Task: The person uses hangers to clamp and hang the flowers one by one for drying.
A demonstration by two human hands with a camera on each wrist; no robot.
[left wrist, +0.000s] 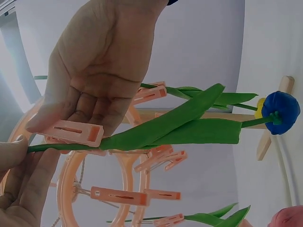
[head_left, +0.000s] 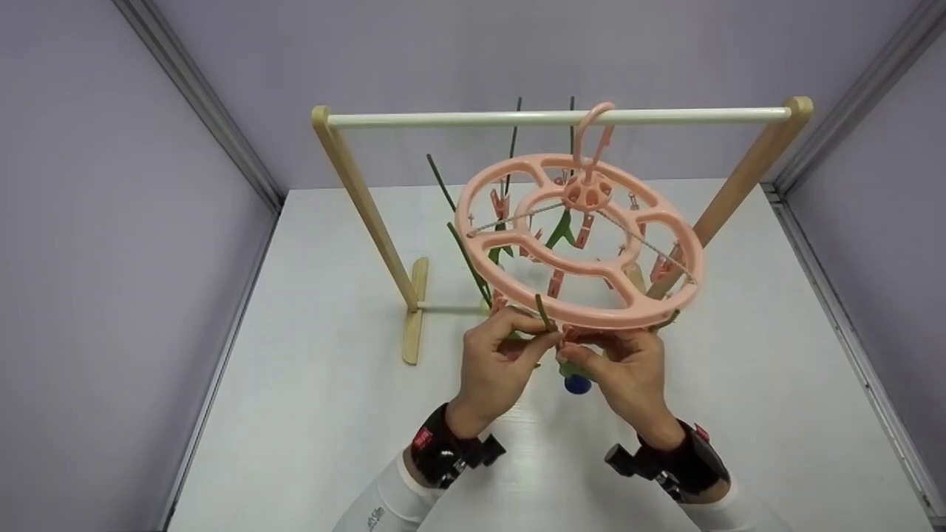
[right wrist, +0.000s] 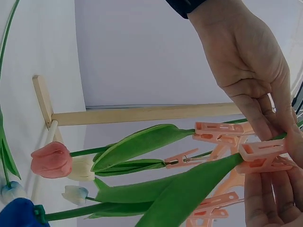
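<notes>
Head view: both hands at near rim of pink clip hanger (head_left: 665, 244).
I see right hand (head_left: 628, 373) squeezing a peg (right wrist: 262, 150), left hand (head_left: 497, 362) pinching blue tulip's stem (left wrist: 61, 147); stem may slip out if peg shuts early.

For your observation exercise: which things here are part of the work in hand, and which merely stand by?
In hand: left hand, right hand, blue tulip, pink clip, round peg hanger.

Standing by: wooden rail stand, pink tulip, white tulip, table.
</notes>
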